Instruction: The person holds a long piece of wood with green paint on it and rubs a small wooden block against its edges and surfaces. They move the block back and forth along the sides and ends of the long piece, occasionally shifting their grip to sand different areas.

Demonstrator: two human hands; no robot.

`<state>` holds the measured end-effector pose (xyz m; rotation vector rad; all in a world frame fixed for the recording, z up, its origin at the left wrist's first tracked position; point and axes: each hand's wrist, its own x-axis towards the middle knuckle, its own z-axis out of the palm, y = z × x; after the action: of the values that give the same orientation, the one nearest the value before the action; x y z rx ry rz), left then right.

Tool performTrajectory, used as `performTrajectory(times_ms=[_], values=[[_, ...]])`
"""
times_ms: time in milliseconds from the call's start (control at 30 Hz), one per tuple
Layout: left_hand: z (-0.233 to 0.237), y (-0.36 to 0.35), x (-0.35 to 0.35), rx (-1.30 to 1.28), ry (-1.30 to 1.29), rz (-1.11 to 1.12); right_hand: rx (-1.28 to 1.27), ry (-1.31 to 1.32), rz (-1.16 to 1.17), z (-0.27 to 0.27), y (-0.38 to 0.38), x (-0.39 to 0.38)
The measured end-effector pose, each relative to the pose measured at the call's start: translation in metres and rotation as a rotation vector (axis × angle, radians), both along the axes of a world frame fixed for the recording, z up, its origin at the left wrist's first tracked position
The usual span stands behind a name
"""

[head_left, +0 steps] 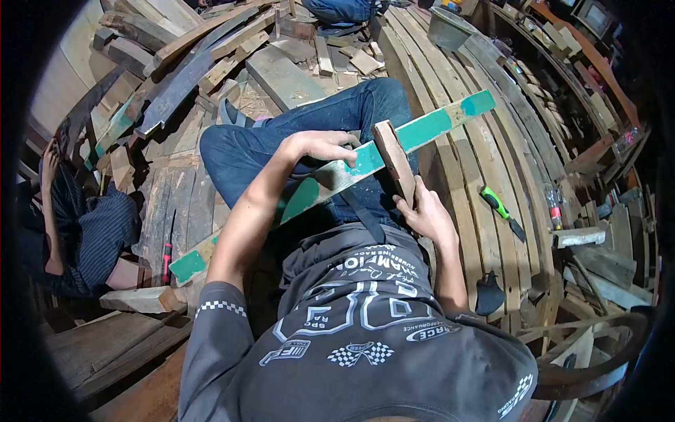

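A long board with worn green paint (424,131) lies slantwise across my lap, from lower left to upper right. My left hand (329,146) rests on its upper edge, fingers curled over it and thumb on the green face. In my right hand (425,213) is the lower end of a short brown wooden block (396,158), which crosses over the board just right of my left hand. The fingertips behind the board and block are hidden.
A green-handled tool (495,202) lies on the slatted planks (460,211) at right. A red screwdriver (167,260) is at left, near a seated person (91,218). Wood pieces (281,74) lie ahead, a grey tub (450,29) at upper right.
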<state>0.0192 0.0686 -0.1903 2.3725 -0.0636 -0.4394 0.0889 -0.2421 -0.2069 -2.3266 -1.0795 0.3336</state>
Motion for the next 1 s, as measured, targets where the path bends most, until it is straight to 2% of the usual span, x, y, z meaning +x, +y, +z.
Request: performTrajectory(times_ms=[67,100,200,233,367,467,500,733,867,1000], values=[[0.002,-0.004,-0.001,-0.044,0.008,-0.003,0.049,-0.064,-0.001,-0.012,-0.002,0.003],[0.002,-0.005,0.0,-0.032,-0.005,-0.009,0.025,0.04,-0.01,0.0,0.0,0.0],[0.005,-0.007,0.0,-0.015,-0.011,-0.009,-0.029,0.048,-0.03,0.016,0.001,-0.007],[0.009,-0.012,-0.004,0.033,-0.018,0.049,0.0,0.053,-0.018,0.006,0.0,-0.001],[-0.001,-0.008,0.007,0.02,-0.044,0.005,0.019,-0.041,-0.003,-0.008,-0.005,0.01],[0.003,-0.012,0.014,0.002,-0.012,-0.007,0.032,0.005,0.038,0.009,-0.012,0.019],[-0.001,-0.012,0.018,0.015,-0.027,-0.019,-0.056,0.06,0.033,0.034,-0.011,0.015],[0.012,-0.017,0.027,0.005,0.072,-0.01,-0.059,-0.028,0.069,0.036,-0.014,0.022],[0.016,-0.017,0.029,-0.029,0.118,-0.036,-0.121,0.048,0.031,0.047,-0.009,0.017],[-0.009,-0.006,0.037,0.012,0.052,-0.058,-0.119,0.056,0.033,0.035,-0.012,0.02]])
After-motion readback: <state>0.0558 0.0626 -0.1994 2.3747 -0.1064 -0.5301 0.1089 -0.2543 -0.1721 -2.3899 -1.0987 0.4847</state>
